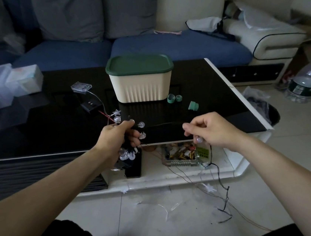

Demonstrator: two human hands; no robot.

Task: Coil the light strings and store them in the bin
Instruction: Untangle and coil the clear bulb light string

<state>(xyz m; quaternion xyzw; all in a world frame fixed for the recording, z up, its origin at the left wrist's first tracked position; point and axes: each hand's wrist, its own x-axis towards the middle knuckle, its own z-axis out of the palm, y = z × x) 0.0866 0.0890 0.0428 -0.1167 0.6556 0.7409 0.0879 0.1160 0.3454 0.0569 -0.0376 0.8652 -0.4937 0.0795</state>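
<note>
Light string coil gripped in left hand; right hand at 3 o'clock pinches its wire; bin lidded on desk.

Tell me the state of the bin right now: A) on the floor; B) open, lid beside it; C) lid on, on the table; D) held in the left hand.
C: the green lid sits closed on the cream bin, which stands on the black table, while the left hand grips the coiled lights and the right hand pinches the wire.
</note>
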